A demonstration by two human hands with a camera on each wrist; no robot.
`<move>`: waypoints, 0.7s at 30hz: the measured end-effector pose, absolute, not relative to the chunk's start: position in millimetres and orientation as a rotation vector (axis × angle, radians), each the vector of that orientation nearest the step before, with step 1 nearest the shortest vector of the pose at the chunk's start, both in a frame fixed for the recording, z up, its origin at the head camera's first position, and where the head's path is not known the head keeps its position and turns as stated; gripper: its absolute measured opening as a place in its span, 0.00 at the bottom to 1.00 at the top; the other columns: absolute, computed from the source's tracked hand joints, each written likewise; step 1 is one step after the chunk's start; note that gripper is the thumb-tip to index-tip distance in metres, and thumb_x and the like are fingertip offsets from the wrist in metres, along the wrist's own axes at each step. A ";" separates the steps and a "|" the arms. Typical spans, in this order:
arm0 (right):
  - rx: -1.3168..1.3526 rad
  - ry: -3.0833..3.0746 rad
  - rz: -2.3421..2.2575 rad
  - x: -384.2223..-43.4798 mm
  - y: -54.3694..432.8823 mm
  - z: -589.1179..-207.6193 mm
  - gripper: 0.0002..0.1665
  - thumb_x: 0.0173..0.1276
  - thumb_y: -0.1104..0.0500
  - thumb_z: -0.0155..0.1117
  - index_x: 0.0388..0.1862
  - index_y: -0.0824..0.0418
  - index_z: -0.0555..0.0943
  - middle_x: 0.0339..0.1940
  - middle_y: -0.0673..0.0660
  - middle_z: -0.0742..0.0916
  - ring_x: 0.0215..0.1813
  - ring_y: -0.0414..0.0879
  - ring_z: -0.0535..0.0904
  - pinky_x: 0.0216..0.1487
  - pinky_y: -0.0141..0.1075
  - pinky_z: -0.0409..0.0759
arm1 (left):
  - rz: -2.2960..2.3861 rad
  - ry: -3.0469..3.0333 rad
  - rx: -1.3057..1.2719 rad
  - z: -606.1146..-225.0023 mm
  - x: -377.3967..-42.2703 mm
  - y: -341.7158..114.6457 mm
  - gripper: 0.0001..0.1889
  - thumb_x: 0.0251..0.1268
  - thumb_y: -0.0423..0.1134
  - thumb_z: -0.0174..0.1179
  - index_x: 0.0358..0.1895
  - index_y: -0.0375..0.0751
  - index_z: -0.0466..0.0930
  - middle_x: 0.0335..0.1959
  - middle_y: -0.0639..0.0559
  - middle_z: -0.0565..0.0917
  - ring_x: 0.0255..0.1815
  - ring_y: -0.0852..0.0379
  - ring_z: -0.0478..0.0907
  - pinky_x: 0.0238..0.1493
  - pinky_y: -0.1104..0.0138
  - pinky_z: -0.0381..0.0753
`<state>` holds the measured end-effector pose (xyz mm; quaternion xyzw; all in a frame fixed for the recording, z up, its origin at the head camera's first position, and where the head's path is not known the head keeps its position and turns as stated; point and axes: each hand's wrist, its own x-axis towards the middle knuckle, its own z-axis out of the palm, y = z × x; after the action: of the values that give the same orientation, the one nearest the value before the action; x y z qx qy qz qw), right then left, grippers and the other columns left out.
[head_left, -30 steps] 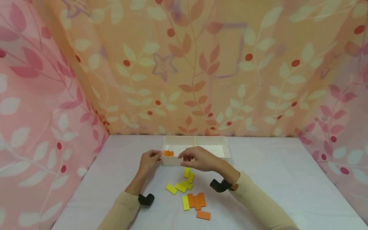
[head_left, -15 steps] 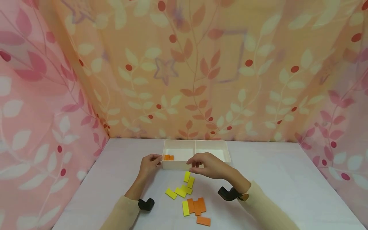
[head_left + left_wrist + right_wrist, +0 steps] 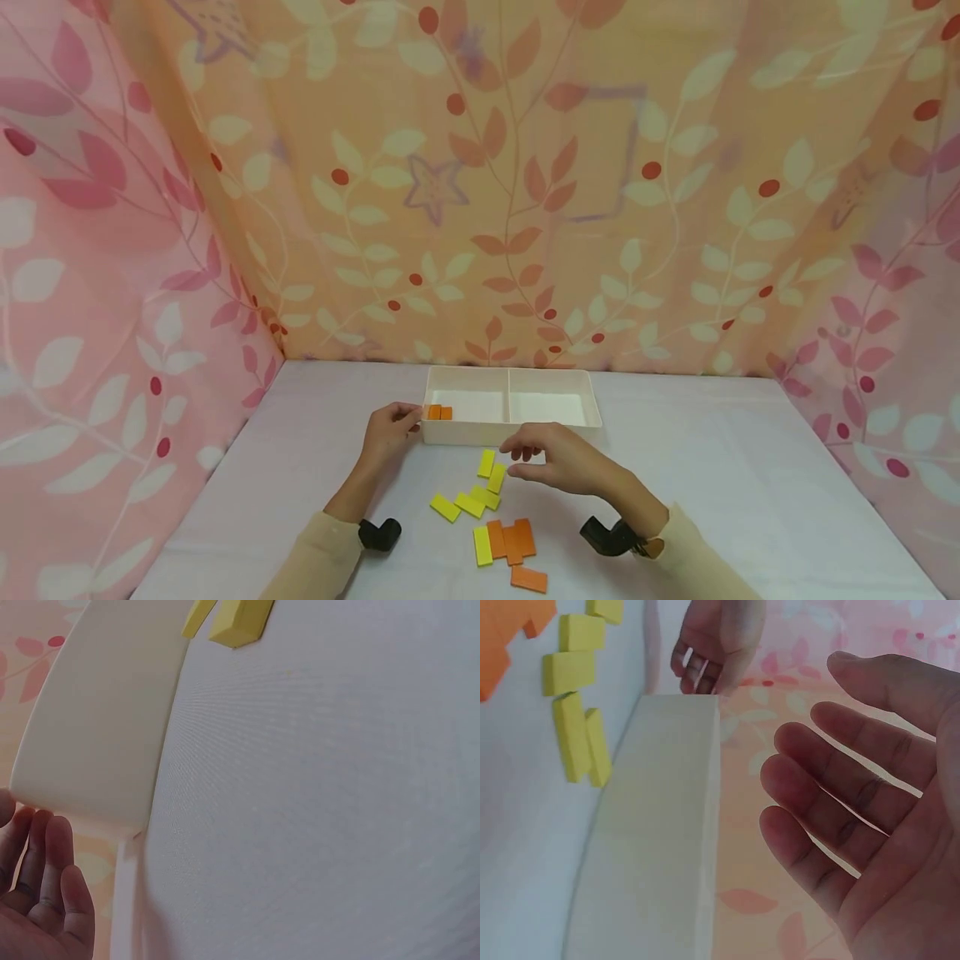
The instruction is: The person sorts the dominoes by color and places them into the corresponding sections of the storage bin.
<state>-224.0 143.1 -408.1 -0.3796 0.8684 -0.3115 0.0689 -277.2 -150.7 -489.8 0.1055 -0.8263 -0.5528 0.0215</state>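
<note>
A white two-compartment box [image 3: 551, 429] stands on the table, with two orange blocks [image 3: 440, 412] at the front left of its left compartment. My left hand [image 3: 387, 433] touches the box's left end with its fingertips; in the left wrist view its fingers [image 3: 60, 847] are loosely bent beside that end wall. My right hand [image 3: 566, 457] hovers in front of the box, holding nothing, fingers relaxed and spread in the right wrist view. Just left of its fingertips lies a yellow block [image 3: 497, 478]. Several more yellow blocks [image 3: 446, 507] lie on the table nearby.
Nearer to me, several orange blocks [image 3: 512, 542] lie side by side with a yellow one [image 3: 483, 547] at their left. A separate orange block [image 3: 529, 579] is closest to me. A patterned cloth [image 3: 510, 208] hangs behind the box and along both sides.
My right hand has moved from the box's left compartment back toward me and to the right, near the yellow blocks. My left hand has stayed at the box's left end.
</note>
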 end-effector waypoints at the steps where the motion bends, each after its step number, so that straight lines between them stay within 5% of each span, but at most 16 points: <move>1: -1.140 2.615 -0.943 -223.1 144.2 -410.5 0.14 0.66 0.54 0.67 0.50 0.54 0.83 0.40 0.46 0.86 0.40 0.37 0.78 0.44 0.29 0.79 | -1.713 -2.564 0.325 -489.5 -277.6 -150.6 0.13 0.70 0.41 0.58 0.47 0.35 0.82 0.43 0.42 0.84 0.38 0.55 0.82 0.39 0.67 0.80; 10: -1.051 2.559 -0.940 -216.8 152.0 -437.8 0.15 0.64 0.55 0.69 0.49 0.57 0.84 0.39 0.52 0.86 0.40 0.37 0.78 0.46 0.38 0.82 | -1.730 -2.556 0.329 -489.2 -277.8 -150.4 0.13 0.70 0.40 0.58 0.47 0.33 0.81 0.42 0.41 0.84 0.36 0.55 0.82 0.40 0.67 0.81; 21: -0.945 2.488 -0.901 -203.5 164.4 -462.8 0.16 0.63 0.52 0.69 0.48 0.54 0.84 0.43 0.48 0.85 0.42 0.39 0.78 0.45 0.32 0.79 | -1.738 -2.547 0.341 -488.0 -275.2 -148.7 0.13 0.71 0.40 0.57 0.48 0.34 0.81 0.42 0.40 0.84 0.37 0.53 0.82 0.44 0.61 0.82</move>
<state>-203.5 164.4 -462.8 -0.3318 0.8733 -0.3163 0.1652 -275.2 -148.7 -488.0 0.1097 -0.8209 -0.5600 0.0196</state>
